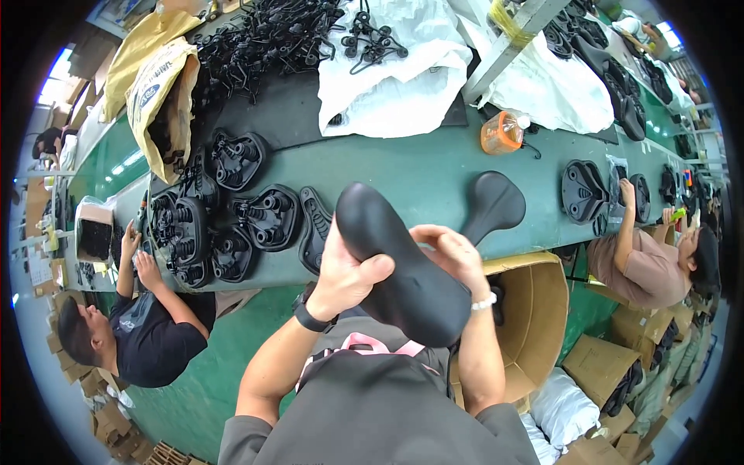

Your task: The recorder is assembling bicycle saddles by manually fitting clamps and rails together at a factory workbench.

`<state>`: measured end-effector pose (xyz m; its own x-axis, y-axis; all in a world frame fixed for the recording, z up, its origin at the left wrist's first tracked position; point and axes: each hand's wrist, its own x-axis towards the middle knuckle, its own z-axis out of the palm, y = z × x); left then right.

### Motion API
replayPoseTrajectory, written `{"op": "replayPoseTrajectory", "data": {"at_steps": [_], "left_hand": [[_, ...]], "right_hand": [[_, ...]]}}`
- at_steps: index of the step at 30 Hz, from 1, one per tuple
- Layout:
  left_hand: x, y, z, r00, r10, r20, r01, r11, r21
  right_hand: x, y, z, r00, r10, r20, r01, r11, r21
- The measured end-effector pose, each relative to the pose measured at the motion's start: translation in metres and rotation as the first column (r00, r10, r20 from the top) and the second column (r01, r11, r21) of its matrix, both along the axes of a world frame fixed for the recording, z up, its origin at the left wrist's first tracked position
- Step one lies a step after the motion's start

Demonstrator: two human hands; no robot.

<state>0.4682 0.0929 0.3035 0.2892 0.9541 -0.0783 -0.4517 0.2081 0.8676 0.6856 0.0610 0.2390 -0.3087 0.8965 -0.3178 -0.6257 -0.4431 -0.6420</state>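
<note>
A black bicycle saddle (407,271) is held up in front of me, smooth top toward me, its narrow nose pointing up and left. My left hand (349,271) grips it near the nose, thumb across the top and the other fingers hidden behind. At the wide end, my right hand (457,256) holds the right side, fingers curled; its fingertips are partly hidden. Beyond it a second saddle (496,201) lies top up on the green table (422,167). Left of my hands, several saddles (271,215) rest with their undersides up, one narrow saddle (315,225) closest to my left hand.
An open cardboard box (535,318) stands against the table by my right arm. An orange bottle (504,133), white sacks (399,77) and a heap of black metal parts (263,46) lie at the back. One person (147,333) works at left, another (647,263) at right.
</note>
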Motion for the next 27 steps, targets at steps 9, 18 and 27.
{"op": "replayPoseTrajectory", "data": {"at_steps": [9, 18, 27], "left_hand": [[-0.013, 0.010, 0.001, 0.984, -0.136, -0.119, 0.154, 0.975, 0.161], [-0.019, 0.007, -0.002, 0.970, -0.238, -0.045, 0.239, 0.970, 0.039], [-0.017, 0.006, -0.004, 0.970, -0.239, -0.029, 0.238, 0.970, -0.037]], "right_hand": [[-0.016, 0.008, 0.093, 0.810, 0.300, 0.504, -0.408, 0.906, 0.117], [-0.028, 0.000, 0.077, 0.915, 0.322, 0.243, -0.339, 0.940, 0.030], [-0.022, -0.006, 0.076, 0.932, 0.288, 0.219, -0.304, 0.952, 0.042]]}}
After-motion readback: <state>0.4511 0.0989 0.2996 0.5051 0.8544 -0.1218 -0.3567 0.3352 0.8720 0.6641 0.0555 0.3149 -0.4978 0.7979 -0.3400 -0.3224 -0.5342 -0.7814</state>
